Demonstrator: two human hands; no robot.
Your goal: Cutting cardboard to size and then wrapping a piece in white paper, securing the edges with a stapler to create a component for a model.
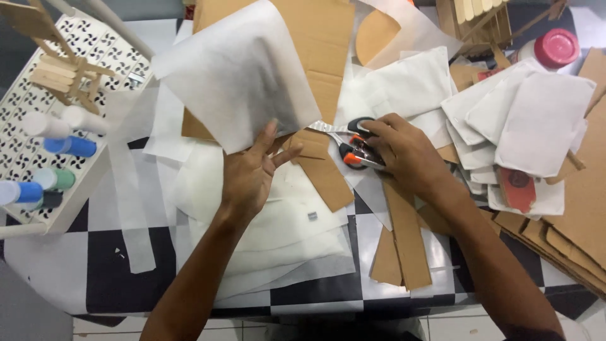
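My left hand (251, 172) holds up a large white sheet of thin paper (237, 72) by its lower edge, thumb and fingers pinching it. My right hand (404, 151) grips black-and-orange scissors (353, 148), whose blades point left toward the sheet's lower right corner. Brown cardboard pieces (322, 170) lie under and behind the sheet. More white paper (265, 227) is spread flat under my left hand.
A pile of cut white paper pieces (530, 120) lies at right over brown cardboard (581, 208). Cardboard strips (404, 240) lie at centre. A white perforated rack (38, 126) with paint bottles and a stick model stands at left. A pink-lidded jar (555, 47) is far right.
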